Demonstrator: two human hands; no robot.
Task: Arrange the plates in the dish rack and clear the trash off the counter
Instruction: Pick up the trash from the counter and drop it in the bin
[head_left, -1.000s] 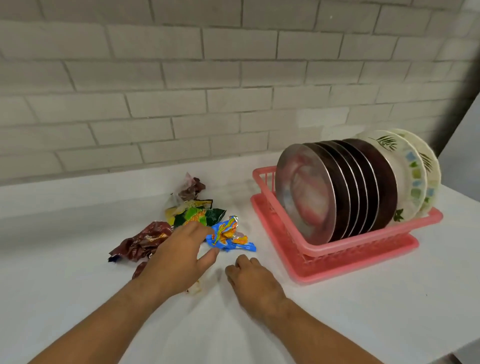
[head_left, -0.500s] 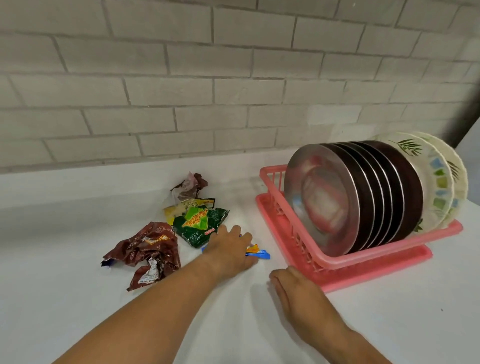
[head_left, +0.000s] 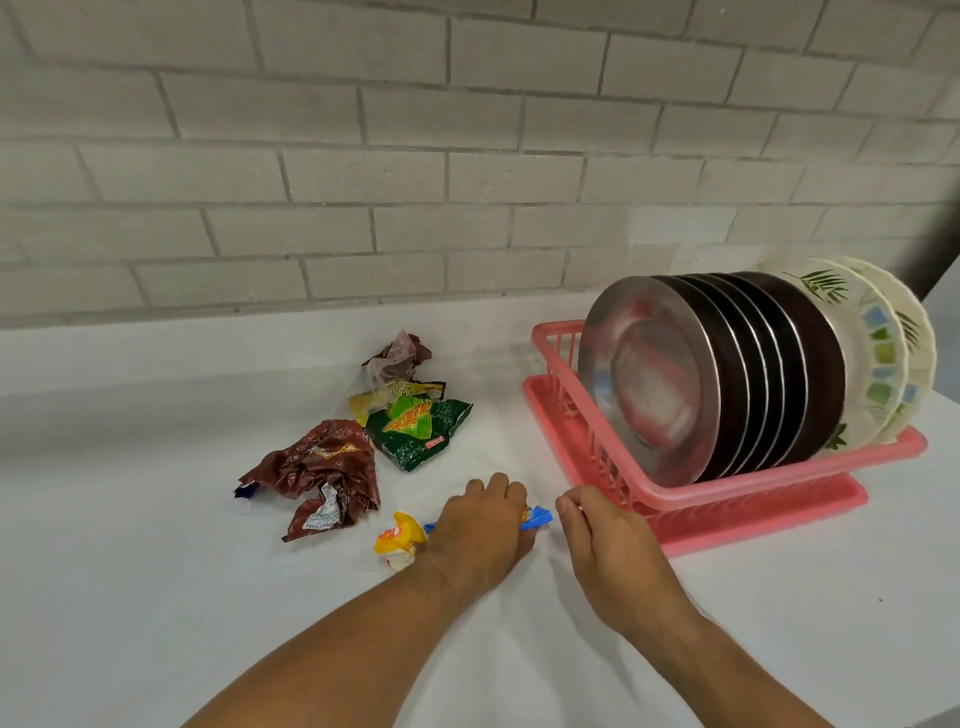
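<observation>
A pink dish rack (head_left: 737, 496) stands on the white counter (head_left: 156, 597) at the right, holding several steel plates (head_left: 649, 374) and two patterned white plates (head_left: 872, 353) upright. My left hand (head_left: 480, 525) grips a crumpled blue and orange wrapper (head_left: 537, 517) on the counter. A small yellow wrapper (head_left: 397, 538) lies against its left side. My right hand (head_left: 608, 535) hovers just right of it, fingers curled, close to the rack's front corner. A brown wrapper (head_left: 322, 473), a green wrapper (head_left: 421, 428), a yellow wrapper (head_left: 371, 400) and a dark crumpled wrapper (head_left: 397, 356) lie further back.
A grey brick wall (head_left: 467, 156) rises behind the counter. The counter's right edge drops off behind the rack.
My left hand has pulled the blue wrapper toward me, away from the pile, uncovering the green wrapper. My right hand has moved up beside it with fingers curled.
</observation>
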